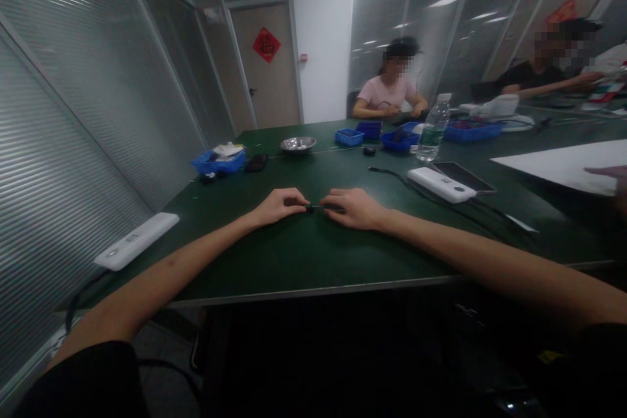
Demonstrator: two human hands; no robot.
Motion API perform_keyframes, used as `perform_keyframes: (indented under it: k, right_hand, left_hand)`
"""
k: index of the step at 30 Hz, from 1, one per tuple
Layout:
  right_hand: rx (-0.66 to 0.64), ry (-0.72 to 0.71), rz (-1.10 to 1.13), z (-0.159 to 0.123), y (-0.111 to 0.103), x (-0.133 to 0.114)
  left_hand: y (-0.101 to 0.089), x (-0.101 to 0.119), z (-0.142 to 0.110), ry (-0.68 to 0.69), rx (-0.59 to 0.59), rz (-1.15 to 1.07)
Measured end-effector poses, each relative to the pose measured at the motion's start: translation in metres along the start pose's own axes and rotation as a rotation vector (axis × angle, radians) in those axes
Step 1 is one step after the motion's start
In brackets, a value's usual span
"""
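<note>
Over the green table (pixel 294 255), my left hand (pixel 275 207) pinches a small black part (pixel 309 208) between thumb and fingertips. Its exact kind is too small to make out. Facing it from the right, my right hand (pixel 360 208) is closed on a slim screwdriver-like tool (pixel 334 208) with a dark grip. The tool's thin metal shaft points left and meets the black part, or comes very near it. Both hands rest low, close to the tabletop.
A metal bowl (pixel 298 144) and blue trays (pixel 220 160) stand farther back. White power banks (pixel 441 184) (pixel 137 240) with cables lie to either side. A water bottle (pixel 435 127) and phone (pixel 463 177) are at right. Two people sit across the table; another hand (pixel 607 172) shows at the right edge.
</note>
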State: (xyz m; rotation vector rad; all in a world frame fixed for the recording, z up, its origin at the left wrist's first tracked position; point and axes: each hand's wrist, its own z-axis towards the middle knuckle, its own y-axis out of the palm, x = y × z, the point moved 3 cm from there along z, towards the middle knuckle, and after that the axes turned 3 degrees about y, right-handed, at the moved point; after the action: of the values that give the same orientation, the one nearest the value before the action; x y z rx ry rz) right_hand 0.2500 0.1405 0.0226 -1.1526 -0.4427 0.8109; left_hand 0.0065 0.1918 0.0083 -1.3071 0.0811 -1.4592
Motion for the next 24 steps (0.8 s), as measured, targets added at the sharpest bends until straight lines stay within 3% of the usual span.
perform_keyframes:
  k: [24]
  right_hand:
    - [0.025,-0.082,-0.078,-0.0005,0.0028,-0.0082]
  left_hand:
    - [0.0049,0.0023,-0.0008,-0.030,-0.026,-0.023]
